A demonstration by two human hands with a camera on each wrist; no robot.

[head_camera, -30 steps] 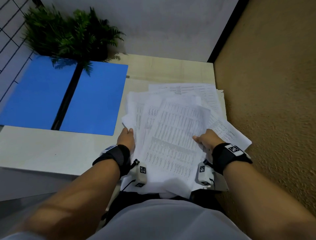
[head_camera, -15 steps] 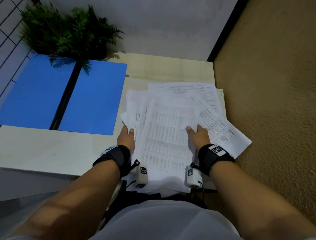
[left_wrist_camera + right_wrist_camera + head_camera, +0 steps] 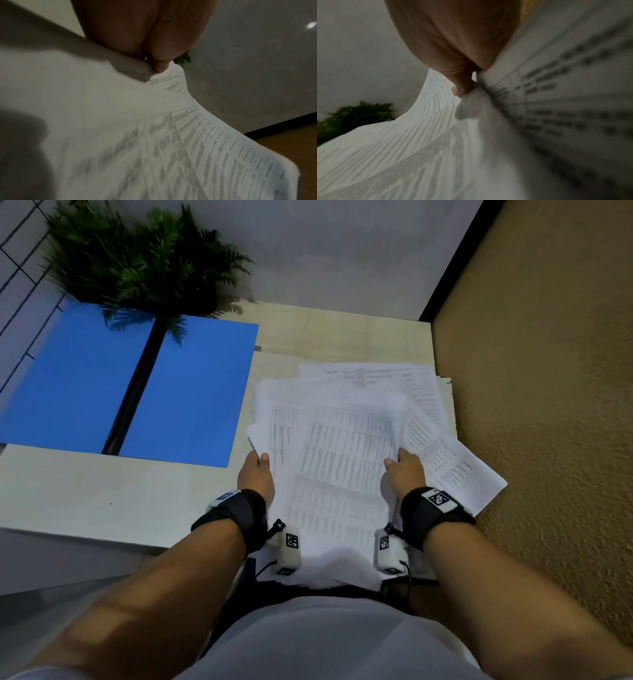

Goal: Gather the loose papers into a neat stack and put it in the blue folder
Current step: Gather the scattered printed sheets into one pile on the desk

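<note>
A: How will the papers [image 3: 346, 460] handle?

B: Light, floppy, prone to sliding. The left hand [image 3: 256, 474] pinches their left edge and the right hand [image 3: 404, 474] pinches the right; hold them by opposite edges, I'd judge.

A: And the blue folder [image 3: 137, 385]?

B: Open flat at ten o'clock of the papers, nothing in it.

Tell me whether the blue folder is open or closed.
Open. The blue folder lies spread flat on the table, both blue halves showing either side of its dark spine, no papers in it.
</note>
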